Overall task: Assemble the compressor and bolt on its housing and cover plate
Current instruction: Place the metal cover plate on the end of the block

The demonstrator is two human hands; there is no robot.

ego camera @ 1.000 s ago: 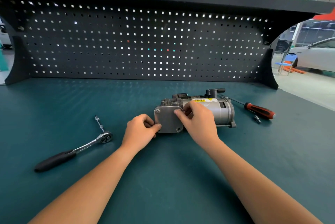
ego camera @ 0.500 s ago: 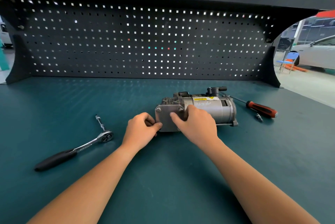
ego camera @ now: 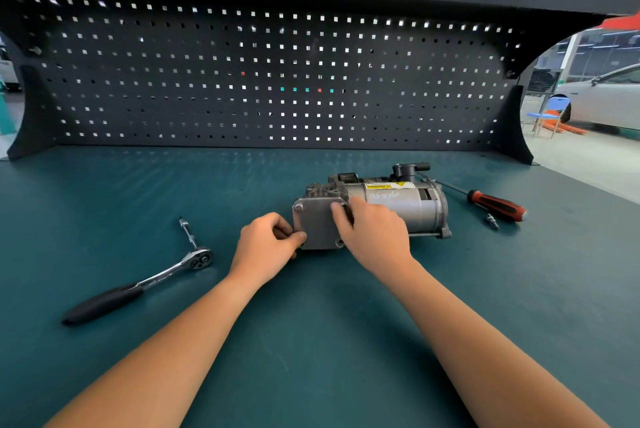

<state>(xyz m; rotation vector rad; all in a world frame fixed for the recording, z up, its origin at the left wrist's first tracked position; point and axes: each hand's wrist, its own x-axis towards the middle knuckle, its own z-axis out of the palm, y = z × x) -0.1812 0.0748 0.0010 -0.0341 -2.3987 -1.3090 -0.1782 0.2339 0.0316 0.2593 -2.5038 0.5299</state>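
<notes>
The grey compressor [ego camera: 408,206] lies on its side on the green bench, with a yellow warning label on top. Its flat cover plate [ego camera: 317,223] faces me at the left end, and a bolt head [ego camera: 298,207] shows in the plate's upper left corner. My left hand [ego camera: 265,247] has its fingers curled, and its thumb and forefinger pinch the plate's lower left corner. My right hand [ego camera: 374,233] lies over the plate's right side. Its fingers curl round the upper right corner, where they hide a bolt.
A ratchet wrench [ego camera: 152,280] with an extension lies left of my hands. A red-and-black screwdriver [ego camera: 495,206] and a small loose bit [ego camera: 491,221] lie right of the compressor. A black pegboard [ego camera: 277,81] closes off the back of the green bench top [ego camera: 311,341].
My right hand's fingers have shifted slightly at the plate's upper right corner. My left hand and the compressor have stayed where they were.
</notes>
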